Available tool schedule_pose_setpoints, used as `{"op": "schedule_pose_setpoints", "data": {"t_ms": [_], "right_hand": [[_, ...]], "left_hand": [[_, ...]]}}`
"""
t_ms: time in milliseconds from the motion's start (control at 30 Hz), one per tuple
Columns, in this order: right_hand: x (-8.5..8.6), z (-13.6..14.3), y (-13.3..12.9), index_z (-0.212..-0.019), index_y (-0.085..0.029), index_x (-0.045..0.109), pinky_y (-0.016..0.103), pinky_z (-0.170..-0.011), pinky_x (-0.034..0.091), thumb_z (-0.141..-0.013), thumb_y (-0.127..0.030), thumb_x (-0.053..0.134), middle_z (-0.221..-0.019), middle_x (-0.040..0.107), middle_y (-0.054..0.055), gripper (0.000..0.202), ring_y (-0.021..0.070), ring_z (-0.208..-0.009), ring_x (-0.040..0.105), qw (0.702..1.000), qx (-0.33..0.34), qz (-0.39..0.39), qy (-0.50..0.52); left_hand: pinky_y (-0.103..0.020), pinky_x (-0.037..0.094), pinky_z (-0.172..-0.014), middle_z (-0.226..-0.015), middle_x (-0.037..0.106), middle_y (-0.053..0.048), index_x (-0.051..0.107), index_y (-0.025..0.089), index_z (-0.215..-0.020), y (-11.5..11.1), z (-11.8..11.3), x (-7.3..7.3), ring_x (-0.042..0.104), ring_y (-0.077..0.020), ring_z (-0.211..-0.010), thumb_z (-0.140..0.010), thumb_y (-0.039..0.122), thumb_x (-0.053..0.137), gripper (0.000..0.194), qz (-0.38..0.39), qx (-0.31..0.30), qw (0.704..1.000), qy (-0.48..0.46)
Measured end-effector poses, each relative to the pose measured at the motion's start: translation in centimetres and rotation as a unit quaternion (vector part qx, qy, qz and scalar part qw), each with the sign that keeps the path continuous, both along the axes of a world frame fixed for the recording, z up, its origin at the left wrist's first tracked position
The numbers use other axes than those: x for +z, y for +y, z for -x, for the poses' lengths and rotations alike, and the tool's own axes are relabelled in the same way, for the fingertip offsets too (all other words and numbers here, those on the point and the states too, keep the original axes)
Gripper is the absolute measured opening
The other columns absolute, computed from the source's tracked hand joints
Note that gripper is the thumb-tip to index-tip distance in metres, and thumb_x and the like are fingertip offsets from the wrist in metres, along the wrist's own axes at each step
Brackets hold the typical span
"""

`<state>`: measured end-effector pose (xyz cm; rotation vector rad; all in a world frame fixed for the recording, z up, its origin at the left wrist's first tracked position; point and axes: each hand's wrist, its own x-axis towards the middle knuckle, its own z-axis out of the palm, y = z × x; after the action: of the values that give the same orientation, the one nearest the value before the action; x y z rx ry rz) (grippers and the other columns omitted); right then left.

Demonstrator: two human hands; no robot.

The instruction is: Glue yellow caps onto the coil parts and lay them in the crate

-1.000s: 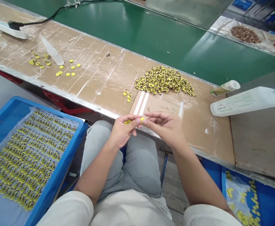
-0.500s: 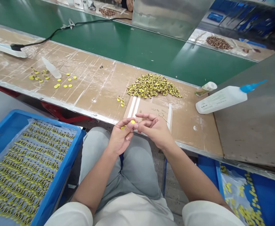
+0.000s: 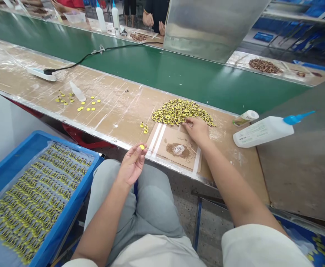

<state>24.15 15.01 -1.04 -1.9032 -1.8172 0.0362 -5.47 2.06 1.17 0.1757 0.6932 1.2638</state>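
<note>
My left hand (image 3: 131, 163) is closed, pinching a small round yellow disc (image 3: 142, 147) between thumb and fingertips, just off the table's front edge. My right hand (image 3: 198, 129) reaches to the near side of a heap of small yellow-and-black pieces (image 3: 176, 111). Its thumb and index finger are drawn together at the heap's edge, and what lies between them is too small to make out. Below that hand, a small clear cup (image 3: 178, 149) stands on a stained cardboard sheet (image 3: 162, 146) with white tape strips. A few assembled yellow-and-black pieces (image 3: 145, 128) stand left of the sheet.
A blue tray (image 3: 94, 163) with rows of yellow-and-black pieces is at my left. Loose yellow discs (image 3: 88, 109) lie near a translucent nozzle (image 3: 77, 91). A white bottle (image 3: 264, 131) with blue tip leans at the right. Across the green belt (image 3: 140, 70), a person's hands (image 3: 153, 24) show.
My right hand has left my left hand and moved forward to the heap. My left hand has shifted slightly left, keeping the yellow disc. The view has tilted up, and the clear cup now shows.
</note>
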Motion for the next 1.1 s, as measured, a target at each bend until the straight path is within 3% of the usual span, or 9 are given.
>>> {"op": "schedule_pose_setpoints", "data": {"t_ms": [267,367,500,633,733,833,933,1100], "right_hand": [[0.4,-1.0,0.7,-0.082,-0.023,0.075,0.033,-0.073,0.044,-0.073,-0.044,0.069,-0.085,0.069,0.004,0.023,0.0187,-0.073,0.059,0.993,0.033,0.019,0.111],[1.0,-1.7,0.5,-0.083,-0.023,0.075,0.031,-0.067,0.044,-0.073,-0.046,0.068,-0.073,0.069,0.003,0.026,0.0171,-0.064,0.058,0.989,0.031,0.033,0.137],[2.7,-2.6,-0.7,-0.086,-0.021,0.073,0.029,-0.063,0.044,-0.076,-0.046,0.065,-0.075,0.071,0.003,0.028,0.0161,-0.064,0.06,0.986,0.037,0.035,0.157],[5.0,-3.0,-3.2,-0.089,-0.021,0.072,0.029,-0.066,0.045,-0.082,-0.035,0.058,-0.081,0.071,0.003,0.021,0.0164,-0.069,0.061,0.992,0.106,0.023,0.069],[5.7,-2.8,-5.1,-0.092,-0.02,0.072,0.031,-0.074,0.045,-0.086,-0.027,0.051,-0.089,0.071,0.006,0.022,0.0193,-0.08,0.062,0.987,0.156,0.028,-0.033],[5.0,-2.6,-6.3,-0.094,-0.019,0.072,0.033,-0.08,0.046,-0.087,-0.023,0.05,-0.095,0.069,0.009,0.024,0.0215,-0.089,0.062,0.981,0.169,0.066,-0.07],[3.6,-2.6,-6.8,-0.096,-0.02,0.073,0.034,-0.08,0.048,-0.088,-0.027,0.051,-0.097,0.069,0.009,0.024,0.0215,-0.088,0.062,0.982,0.158,0.092,-0.042],[1.6,-2.4,-7.1,-0.1,-0.023,0.072,0.035,-0.084,0.05,-0.086,-0.033,0.057,-0.095,0.073,0.006,0.024,0.0211,-0.088,0.066,0.992,0.111,0.047,0.031]], "left_hand": [[-0.009,0.056,-0.065,-0.098,0.071,-0.005,0.07,0.012,-0.094,-0.8,-0.6,0.2,0.068,-0.0063,-0.078,-0.08,0.011,0.066,0.014,0.003,0.014,1.0,0.013],[-0.01,0.056,-0.066,-0.098,0.071,-0.006,0.069,0.012,-0.093,-1.0,-0.9,0.1,0.068,-0.0062,-0.078,-0.081,0.01,0.065,0.013,0.007,0.012,1.0,0.006],[-0.01,0.057,-0.066,-0.098,0.071,-0.006,0.069,0.011,-0.093,-1.0,-1.4,0.0,0.068,-0.0065,-0.077,-0.082,0.008,0.062,0.013,0.018,0.014,1.0,-0.002],[-0.01,0.056,-0.067,-0.098,0.071,-0.007,0.068,0.01,-0.093,-0.7,-1.8,-0.1,0.068,-0.0053,-0.074,-0.083,0.006,0.06,0.014,0.027,0.011,1.0,-0.001],[-0.01,0.056,-0.069,-0.098,0.071,-0.007,0.069,0.011,-0.093,-0.4,-2.0,-0.2,0.069,-0.005,-0.074,-0.082,0.006,0.062,0.014,0.027,0.002,1.0,0.002],[-0.011,0.056,-0.069,-0.097,0.072,-0.007,0.07,0.012,-0.092,-0.2,-2.3,-0.3,0.069,-0.0059,-0.074,-0.08,0.007,0.064,0.014,0.021,-0.002,1.0,0.009],[-0.011,0.056,-0.07,-0.096,0.073,-0.006,0.07,0.013,-0.092,-0.2,-2.7,-0.5,0.07,-0.0065,-0.076,-0.079,0.007,0.065,0.016,0.013,-0.005,1.0,0.017],[-0.01,0.055,-0.073,-0.099,0.074,-0.006,0.071,0.014,-0.092,-0.1,-2.8,-0.6,0.071,-0.007,-0.08,-0.078,0.007,0.066,0.016,0.004,-0.018,0.999,0.027]]}}
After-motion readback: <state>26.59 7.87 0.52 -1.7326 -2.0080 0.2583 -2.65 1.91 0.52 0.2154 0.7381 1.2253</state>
